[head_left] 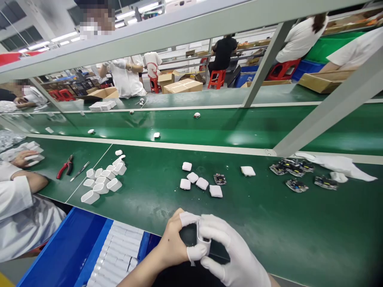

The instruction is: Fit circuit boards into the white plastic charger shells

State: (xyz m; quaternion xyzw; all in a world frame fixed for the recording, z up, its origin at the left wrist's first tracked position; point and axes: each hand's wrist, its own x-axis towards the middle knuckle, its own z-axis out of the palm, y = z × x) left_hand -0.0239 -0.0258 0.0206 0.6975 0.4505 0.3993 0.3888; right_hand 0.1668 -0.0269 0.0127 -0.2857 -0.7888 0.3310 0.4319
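A small white plastic case (204,246), its open side showing something dark inside, is held upright between my hands above the table's near edge. My left hand (174,240), bare except for white finger covers, pinches it between thumb and forefinger. In a white glove, my right hand (235,246) has its fingers against the case's right side and its thumb near the bottom. Beyond them lie several white padded pieces (202,183) and a single circuit board (220,179). Several empty white cases (101,188) stand grouped to the left.
Circuit boards (296,185) and a white cloth glove (344,165) lie at right. Red-handled pliers (65,166) and tweezers (79,171) are at left, near a co-worker's hand (25,158). A blue bin (64,249) holds white cases below. A green conveyor belt (233,133) runs behind metal posts.
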